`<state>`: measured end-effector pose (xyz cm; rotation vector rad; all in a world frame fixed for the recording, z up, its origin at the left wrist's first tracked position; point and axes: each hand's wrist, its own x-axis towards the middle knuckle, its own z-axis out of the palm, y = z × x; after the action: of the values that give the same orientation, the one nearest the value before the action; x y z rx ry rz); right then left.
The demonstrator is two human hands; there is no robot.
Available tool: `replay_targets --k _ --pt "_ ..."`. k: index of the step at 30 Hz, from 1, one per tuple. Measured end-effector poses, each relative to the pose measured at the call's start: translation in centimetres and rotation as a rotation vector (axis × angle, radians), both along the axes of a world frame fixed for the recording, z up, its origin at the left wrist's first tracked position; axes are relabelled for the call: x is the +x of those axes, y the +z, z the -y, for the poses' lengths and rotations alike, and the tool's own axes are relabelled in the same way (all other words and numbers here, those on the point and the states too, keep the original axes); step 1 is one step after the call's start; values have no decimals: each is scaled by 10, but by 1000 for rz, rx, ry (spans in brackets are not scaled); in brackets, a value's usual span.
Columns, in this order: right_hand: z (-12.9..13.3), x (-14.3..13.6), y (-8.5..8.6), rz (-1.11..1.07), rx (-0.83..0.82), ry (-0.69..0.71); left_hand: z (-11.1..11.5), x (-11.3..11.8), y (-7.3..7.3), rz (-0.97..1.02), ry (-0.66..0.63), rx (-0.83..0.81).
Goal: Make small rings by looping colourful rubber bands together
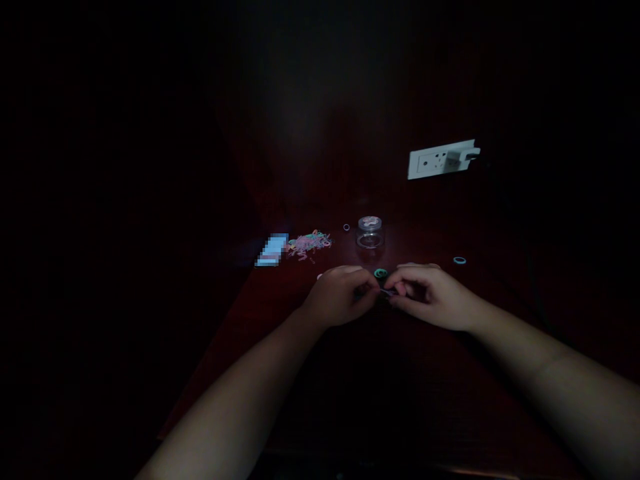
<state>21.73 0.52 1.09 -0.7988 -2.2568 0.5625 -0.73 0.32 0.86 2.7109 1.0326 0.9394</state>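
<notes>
Close together above the dark red table [320, 373], both of my hands pinch a small purple elastic band [389, 292]. My left hand [343, 297] grips its left end between thumb and forefinger. On the other end are the closed thumb and fingers of my right hand [437, 298]. Just beyond the fingertips lies a green elastic band [381, 273]. Parts of other pale bands show behind both hands, mostly hidden by them. A heap of loose pink, green and purple bands [310, 245] lies beyond my left hand.
Behind my hands stands a clear lidded jar [370, 235], with a small pale ring [347, 227] to its left. A blue ring [459, 260] lies at right. A blurred-out bright phone-like rectangle [273, 250] is at left. On the wall, a socket [440, 160] holds a plug.
</notes>
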Motion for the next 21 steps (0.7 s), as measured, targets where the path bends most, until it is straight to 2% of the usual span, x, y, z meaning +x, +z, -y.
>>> replay_targets --k 15,21 --pt "-4 1 -5 5 -25 -25 1 1 0 3 -14 6" --pt "-4 1 -5 -5 -31 -26 2 1 1 35 -28 -49"
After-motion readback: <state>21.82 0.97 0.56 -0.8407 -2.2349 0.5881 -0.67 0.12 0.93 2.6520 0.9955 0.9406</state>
